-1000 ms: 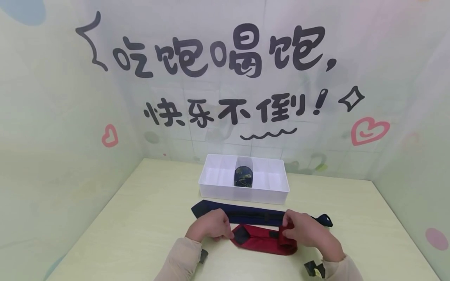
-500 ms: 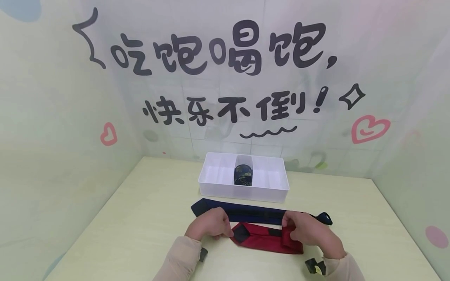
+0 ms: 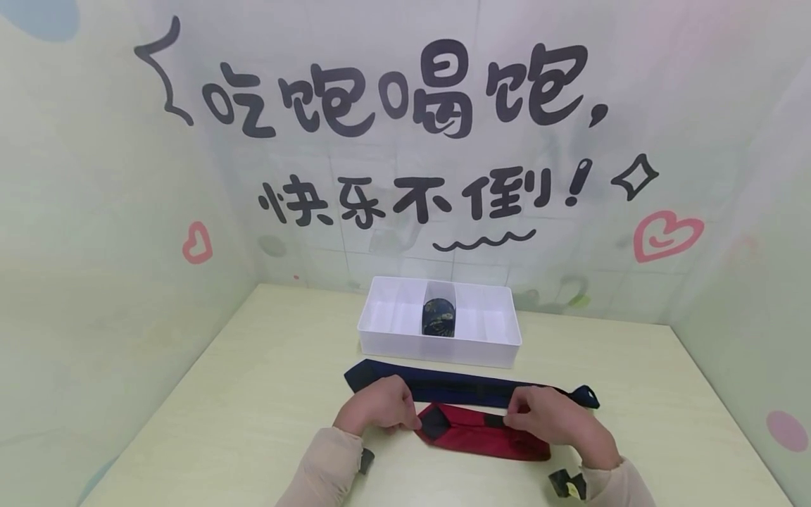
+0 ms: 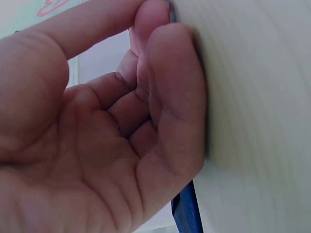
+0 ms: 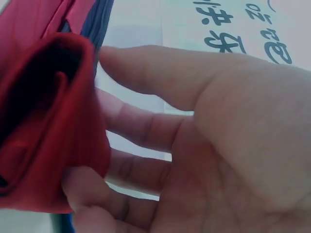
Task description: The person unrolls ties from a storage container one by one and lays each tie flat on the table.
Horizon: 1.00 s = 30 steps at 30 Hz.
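Note:
A red necktie [image 3: 472,435] lies back side up on the table, its dark-lined pointed tip at the left. My left hand [image 3: 383,405] pinches that tip between thumb and fingers; the left wrist view shows the curled fingers [image 4: 175,97] against the tabletop. At the other end my right hand [image 3: 551,415] holds the folded-over part of the red tie, partly hidden in the head view. The right wrist view shows this red fold [image 5: 82,126] as a flattened loop, with thumb and fingers around its side. A navy necktie [image 3: 443,384] lies stretched out just behind.
At the back stands a white divided box [image 3: 393,345]. A dark patterned rolled necktie [image 3: 438,318] sits in its middle compartment. Printed wall sheets [image 3: 405,162] enclose the table [image 3: 266,380] at the back and both sides.
The red tie's right end has shifted to the right, and its upright fold is now mostly behind my right hand. My left hand has stayed at the tip.

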{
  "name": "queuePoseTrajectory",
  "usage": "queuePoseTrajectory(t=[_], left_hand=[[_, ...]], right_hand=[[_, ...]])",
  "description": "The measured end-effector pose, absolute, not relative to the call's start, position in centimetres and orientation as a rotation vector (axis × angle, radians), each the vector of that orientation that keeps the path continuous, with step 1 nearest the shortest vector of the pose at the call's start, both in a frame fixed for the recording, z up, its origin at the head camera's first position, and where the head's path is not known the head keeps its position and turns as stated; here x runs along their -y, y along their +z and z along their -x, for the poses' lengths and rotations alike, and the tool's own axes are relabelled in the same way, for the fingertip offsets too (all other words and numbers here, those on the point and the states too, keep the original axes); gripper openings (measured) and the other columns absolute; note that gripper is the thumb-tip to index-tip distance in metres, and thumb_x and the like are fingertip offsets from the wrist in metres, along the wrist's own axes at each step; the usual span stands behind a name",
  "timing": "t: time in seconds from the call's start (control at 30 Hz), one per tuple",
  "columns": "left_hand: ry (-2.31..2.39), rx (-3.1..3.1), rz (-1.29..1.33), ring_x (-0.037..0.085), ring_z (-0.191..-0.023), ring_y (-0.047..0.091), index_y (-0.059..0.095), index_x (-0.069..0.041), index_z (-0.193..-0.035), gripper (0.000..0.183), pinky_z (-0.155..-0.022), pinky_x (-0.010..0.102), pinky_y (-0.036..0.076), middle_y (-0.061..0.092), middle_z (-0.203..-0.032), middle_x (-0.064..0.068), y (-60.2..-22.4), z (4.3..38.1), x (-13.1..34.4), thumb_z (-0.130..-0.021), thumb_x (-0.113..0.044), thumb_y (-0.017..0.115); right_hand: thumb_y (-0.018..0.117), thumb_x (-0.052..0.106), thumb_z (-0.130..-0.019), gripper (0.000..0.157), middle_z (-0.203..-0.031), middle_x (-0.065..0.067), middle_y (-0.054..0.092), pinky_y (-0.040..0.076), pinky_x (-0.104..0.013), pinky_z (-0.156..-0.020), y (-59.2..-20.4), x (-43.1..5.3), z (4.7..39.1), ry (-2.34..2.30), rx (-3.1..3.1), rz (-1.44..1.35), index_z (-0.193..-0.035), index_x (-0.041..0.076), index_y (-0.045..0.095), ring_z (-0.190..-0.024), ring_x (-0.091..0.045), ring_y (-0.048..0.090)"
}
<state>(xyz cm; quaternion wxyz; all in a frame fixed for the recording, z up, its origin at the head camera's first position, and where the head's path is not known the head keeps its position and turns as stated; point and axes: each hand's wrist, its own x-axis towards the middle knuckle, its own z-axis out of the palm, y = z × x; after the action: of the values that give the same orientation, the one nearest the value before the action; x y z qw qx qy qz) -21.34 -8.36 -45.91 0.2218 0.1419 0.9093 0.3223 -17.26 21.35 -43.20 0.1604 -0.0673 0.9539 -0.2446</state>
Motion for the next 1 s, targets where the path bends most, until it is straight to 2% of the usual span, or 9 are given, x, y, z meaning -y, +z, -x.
queuePoseTrajectory(t=[0.07, 0.2, 0.4, 0.57, 0.7, 0.83, 1.0], left_hand=[[0.888, -2.515, -0.391, 0.011, -0.049, 0.047, 0.065, -0.013, -0.059, 0.026, -0.049, 0.026, 0.036, 0.053, -0.052, -0.006, -45.9, 21.3, 8.4, -0.08, -0.014, 0.081], [0.892, -2.516, -0.391, 0.011, -0.049, 0.047, 0.066, -0.013, -0.06, 0.026, -0.049, 0.026, 0.037, 0.054, -0.053, -0.005, -45.9, 21.3, 8.4, -0.08, -0.014, 0.081], [0.888, -2.517, -0.395, 0.011, -0.049, 0.048, 0.067, -0.014, -0.06, 0.024, -0.049, 0.026, 0.037, 0.055, -0.054, -0.006, -46.0, 21.3, 8.4, -0.08, -0.014, 0.081], [0.881, -2.526, -0.388, 0.011, -0.048, 0.047, 0.065, -0.014, -0.059, 0.026, -0.048, 0.026, 0.036, 0.053, -0.053, -0.006, -46.0, 21.3, 8.5, -0.08, -0.014, 0.081], [0.881, -2.527, -0.38, 0.012, -0.048, 0.047, 0.066, -0.014, -0.06, 0.026, -0.048, 0.026, 0.037, 0.054, -0.054, -0.005, -46.0, 21.4, 8.5, -0.08, -0.015, 0.082], [0.877, -2.527, -0.374, 0.012, -0.049, 0.048, 0.067, -0.014, -0.061, 0.024, -0.049, 0.026, 0.038, 0.055, -0.054, -0.005, -46.0, 21.4, 8.6, -0.079, -0.015, 0.082], [0.89, -2.522, -0.402, 0.011, -0.049, 0.048, 0.068, -0.013, -0.062, 0.023, -0.049, 0.026, 0.04, 0.055, -0.055, -0.005, -46.0, 21.3, 8.7, -0.079, -0.015, 0.082]], right_hand=[[0.077, 0.024, -0.089, 0.019, -0.069, 0.002, 0.059, 0.04, -0.03, -0.057, -43.3, -21.2, 17.3, -0.699, -2.736, 0.141, -0.083, 0.018, 0.061, -0.06, -0.015, 0.052], [0.079, 0.022, -0.088, 0.024, -0.068, 0.0, 0.057, 0.039, -0.029, -0.056, -43.6, -21.1, 17.4, -0.671, -2.759, 0.101, -0.081, 0.016, 0.057, -0.059, -0.015, 0.052], [0.075, 0.013, -0.086, 0.023, -0.065, -0.001, 0.056, 0.039, -0.029, -0.054, -43.9, -21.3, 17.4, -0.666, -2.767, 0.109, -0.079, 0.014, 0.053, -0.057, -0.015, 0.052], [0.071, 0.008, -0.085, 0.02, -0.066, 0.0, 0.055, 0.038, -0.027, -0.053, -43.7, -21.9, 17.3, -0.712, -2.739, 0.223, -0.083, 0.016, 0.052, -0.056, -0.015, 0.052], [0.066, 0.007, -0.087, 0.015, -0.074, 0.004, 0.058, 0.039, -0.026, -0.057, -43.8, -22.8, 17.2, -0.739, -2.726, 0.378, -0.092, 0.018, 0.058, -0.061, -0.012, 0.051], [0.062, 0.008, -0.09, 0.016, -0.084, 0.006, 0.059, 0.04, -0.025, -0.064, -43.9, -23.9, 17.1, -0.756, -2.707, 0.448, -0.098, 0.022, 0.066, -0.071, -0.008, 0.05], [0.06, 0.008, -0.092, 0.016, -0.074, 0.005, 0.055, 0.038, -0.023, -0.057, -43.5, -25.5, 16.8, -0.838, -2.653, 0.427, -0.094, 0.019, 0.071, -0.062, -0.006, 0.044]])
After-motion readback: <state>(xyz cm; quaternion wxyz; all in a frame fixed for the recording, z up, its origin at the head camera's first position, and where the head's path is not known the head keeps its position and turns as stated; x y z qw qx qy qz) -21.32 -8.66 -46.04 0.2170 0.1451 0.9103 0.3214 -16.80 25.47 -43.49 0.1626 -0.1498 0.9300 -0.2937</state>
